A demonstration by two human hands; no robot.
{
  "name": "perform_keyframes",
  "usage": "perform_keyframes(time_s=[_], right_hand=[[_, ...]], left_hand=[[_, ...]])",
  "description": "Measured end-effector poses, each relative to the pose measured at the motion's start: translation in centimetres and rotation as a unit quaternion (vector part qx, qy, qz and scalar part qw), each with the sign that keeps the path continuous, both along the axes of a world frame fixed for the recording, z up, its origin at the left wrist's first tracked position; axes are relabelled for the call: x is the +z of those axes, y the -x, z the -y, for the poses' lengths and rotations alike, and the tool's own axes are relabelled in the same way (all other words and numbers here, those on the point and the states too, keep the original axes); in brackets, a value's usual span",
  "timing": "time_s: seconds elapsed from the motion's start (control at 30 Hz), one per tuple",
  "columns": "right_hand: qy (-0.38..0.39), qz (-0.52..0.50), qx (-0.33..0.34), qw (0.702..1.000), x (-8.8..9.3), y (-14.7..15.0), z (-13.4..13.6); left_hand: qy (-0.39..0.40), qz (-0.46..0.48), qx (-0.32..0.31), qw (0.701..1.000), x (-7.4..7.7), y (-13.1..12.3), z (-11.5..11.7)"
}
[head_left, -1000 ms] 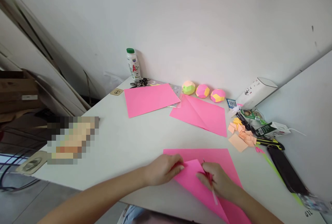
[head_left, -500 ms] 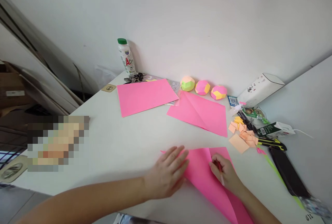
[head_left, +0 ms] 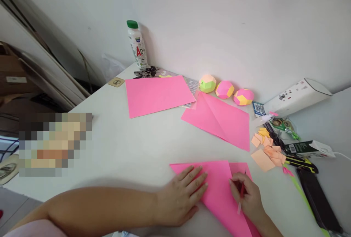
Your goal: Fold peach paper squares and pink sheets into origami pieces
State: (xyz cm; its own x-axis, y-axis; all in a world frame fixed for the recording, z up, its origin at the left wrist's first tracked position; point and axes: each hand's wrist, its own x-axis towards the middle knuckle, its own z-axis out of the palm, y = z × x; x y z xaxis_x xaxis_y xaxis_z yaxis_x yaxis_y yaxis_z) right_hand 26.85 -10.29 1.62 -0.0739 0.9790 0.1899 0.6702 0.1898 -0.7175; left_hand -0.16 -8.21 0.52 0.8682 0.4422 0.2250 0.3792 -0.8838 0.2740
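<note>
The bottom end of the folded pink sheet runs out of view, and the left hand covers some of its slanted edge. The right hand hides the middle of a thin red stick; it looks like a pen, but I can't be sure. Well to the left of the left fingers, a patch is all blurry squares. The left fingers are a little spread and lie flat on the sheet. The right fingers are curled around the stick, with the thumb by the top fold's edge. The sheet is under both hands on the worktop. Past the fingers lie a creased pink sheet and a flat pink sheet. One second ago, the left fingers were pinching the sheet; now they press it down. The top fold covers more of the layer below, and its left corner pokes out past the left fingers.
</note>
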Motion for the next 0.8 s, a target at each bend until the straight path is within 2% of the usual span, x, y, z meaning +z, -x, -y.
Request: perform_keyframes(time_s=[0.07, 0.23, 0.43, 0.6, 0.8], right_hand=[[-0.007, 0.025, 0.017, 1.000, -0.1, -0.2, -0.1], [-0.045, 0.066, 0.113, 0.990, 0.4, 0.1, -0.6], [-0.069, 0.106, 0.137, 0.983, 0.6, 0.0, -0.8], [-0.048, 0.129, 0.155, 0.978, 0.2, -0.8, -0.5], [-0.084, 0.161, 0.179, 0.967, 0.0, -1.3, -0.7]], left_hand=[[-0.009, -0.003, 0.003, 1.000, 0.1, 0.2, -0.1], [-0.054, 0.012, 0.020, 0.998, 0.1, 0.2, -0.1], [-0.115, -0.010, 0.060, 0.992, 0.2, 0.0, 0.6], [-0.094, -0.085, 0.132, 0.983, 0.7, -0.2, 1.1], [-0.086, -0.147, 0.147, 0.975, 1.7, 0.0, 1.0]])
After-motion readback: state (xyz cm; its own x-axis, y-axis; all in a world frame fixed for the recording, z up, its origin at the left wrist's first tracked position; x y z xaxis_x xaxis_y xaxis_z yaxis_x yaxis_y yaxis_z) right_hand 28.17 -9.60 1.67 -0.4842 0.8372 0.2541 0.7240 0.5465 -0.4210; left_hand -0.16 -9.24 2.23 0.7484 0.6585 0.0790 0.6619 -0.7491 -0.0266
